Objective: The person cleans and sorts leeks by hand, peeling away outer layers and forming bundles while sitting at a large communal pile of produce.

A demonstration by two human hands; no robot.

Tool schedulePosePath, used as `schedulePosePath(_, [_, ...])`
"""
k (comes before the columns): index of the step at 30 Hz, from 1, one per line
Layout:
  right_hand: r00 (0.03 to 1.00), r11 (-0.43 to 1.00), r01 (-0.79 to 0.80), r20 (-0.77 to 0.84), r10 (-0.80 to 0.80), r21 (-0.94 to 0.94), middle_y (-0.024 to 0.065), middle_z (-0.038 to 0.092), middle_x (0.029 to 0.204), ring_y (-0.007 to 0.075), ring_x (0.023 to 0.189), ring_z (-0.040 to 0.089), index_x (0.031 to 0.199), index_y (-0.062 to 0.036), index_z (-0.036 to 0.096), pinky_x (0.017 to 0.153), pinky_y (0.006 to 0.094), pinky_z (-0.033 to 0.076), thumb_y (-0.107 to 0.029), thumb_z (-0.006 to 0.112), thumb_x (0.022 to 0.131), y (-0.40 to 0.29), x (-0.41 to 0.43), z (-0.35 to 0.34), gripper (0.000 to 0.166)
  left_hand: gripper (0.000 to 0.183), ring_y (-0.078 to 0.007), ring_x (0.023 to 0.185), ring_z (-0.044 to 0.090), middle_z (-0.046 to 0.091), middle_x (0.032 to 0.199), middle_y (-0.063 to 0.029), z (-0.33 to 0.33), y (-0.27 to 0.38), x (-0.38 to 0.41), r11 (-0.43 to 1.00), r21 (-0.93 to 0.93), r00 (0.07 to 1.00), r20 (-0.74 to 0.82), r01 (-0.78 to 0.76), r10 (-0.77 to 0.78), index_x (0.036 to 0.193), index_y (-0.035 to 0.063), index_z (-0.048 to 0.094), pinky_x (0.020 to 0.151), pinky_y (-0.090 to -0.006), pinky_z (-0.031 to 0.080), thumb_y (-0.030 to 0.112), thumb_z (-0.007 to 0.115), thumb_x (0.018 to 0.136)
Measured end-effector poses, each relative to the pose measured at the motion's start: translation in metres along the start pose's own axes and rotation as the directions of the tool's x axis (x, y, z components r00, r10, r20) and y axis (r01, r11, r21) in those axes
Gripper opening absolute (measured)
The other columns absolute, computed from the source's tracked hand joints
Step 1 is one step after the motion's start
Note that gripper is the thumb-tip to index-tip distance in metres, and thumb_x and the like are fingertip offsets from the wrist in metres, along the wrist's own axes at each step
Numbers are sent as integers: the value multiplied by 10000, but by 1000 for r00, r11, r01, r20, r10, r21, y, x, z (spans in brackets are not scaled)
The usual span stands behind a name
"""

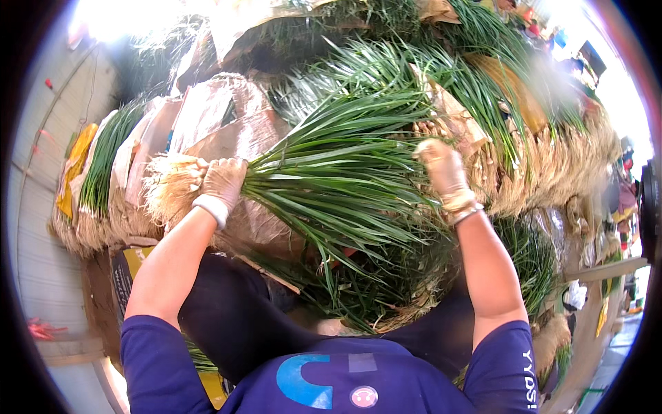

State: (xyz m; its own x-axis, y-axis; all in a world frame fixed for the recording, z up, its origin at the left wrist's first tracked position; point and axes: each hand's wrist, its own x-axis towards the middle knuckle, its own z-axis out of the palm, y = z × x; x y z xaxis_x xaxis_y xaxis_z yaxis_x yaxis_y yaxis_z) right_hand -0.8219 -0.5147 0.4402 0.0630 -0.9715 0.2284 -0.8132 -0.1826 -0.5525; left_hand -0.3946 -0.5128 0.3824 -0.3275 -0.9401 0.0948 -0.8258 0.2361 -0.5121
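Gloved and wrapped round the base of a leafy bunch is my left hand (224,181). The bunch's pale fibrous roots (173,187) stick out to the left of it. Long, narrow green leaves (331,171) fan out to the right, above my lap. At the tips of those leaves is my right hand (440,168), also gloved, with its fingers curled and somewhat blurred. Whether it pinches any leaf cannot be made out. Loose leaves and plant scraps (382,290) lie below the bunch, between my legs.
Rooted bunches (538,165) lie stacked behind my right hand, some wrapped in tan sheets. Woven plastic sheeting (217,114) covers the pile ahead. More bunches (101,181) stand at left beside a pale panelled wall (41,171). A wooden bar (607,270) juts in at right.
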Motion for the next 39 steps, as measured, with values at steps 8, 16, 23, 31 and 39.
schedulePosePath(8, [930, 763, -306, -351, 111, -570, 122, 620, 1016, 287, 948, 594, 1162, -47, 556, 858, 402, 470, -145, 606, 822, 123, -32, -80, 357, 121, -197, 821, 609, 606, 851, -55, -4, 8, 8, 1000, -18, 998, -68, 10, -11, 934, 134, 564, 713, -358, 452, 144, 477, 851])
schedulePosePath(16, [605, 560, 782, 120, -787, -273, 45, 586, 1144, 184, 1041, 562, 1241, -134, 529, 938, 317, 451, 34, 486, 822, -137, 34, 84, 454, 115, -186, 817, 577, 573, 837, -33, -22, 2, -3, 997, 72, 996, -93, 24, -17, 929, 122, 560, 718, -344, 426, 158, 495, 841])
schedulePosePath(23, [432, 356, 895, 316, -845, -269, 68, 584, 849, 222, 835, 594, 903, -102, 590, 803, 332, 492, -21, 599, 703, -131, 37, 100, 216, 168, -196, 801, 573, 579, 833, -45, -17, 2, -7, 998, -50, 993, -114, 32, -37, 988, 101, 532, 706, -347, 422, 149, 504, 830])
schedulePosePath(31, [843, 870, 471, 214, -493, 148, 139, 626, 971, 253, 909, 600, 1063, -29, 608, 818, 345, 488, -43, 547, 841, -133, 24, 74, 231, 217, -212, 742, 606, 597, 783, -55, -22, 1, -9, 989, -145, 991, -124, 28, -46, 1020, 107, 575, 676, -353, 466, 96, 546, 805])
schedulePosePath(39, [929, 923, 260, 188, -320, 284, 166, 599, 834, 349, 835, 588, 813, -46, 587, 735, 435, 464, -179, 574, 771, -196, 18, 177, 139, 192, -201, 827, 557, 573, 840, -54, -4, 8, 0, 998, 59, 997, -78, 5, 0, 1042, 117, 546, 736, -351, 410, 169, 463, 877])
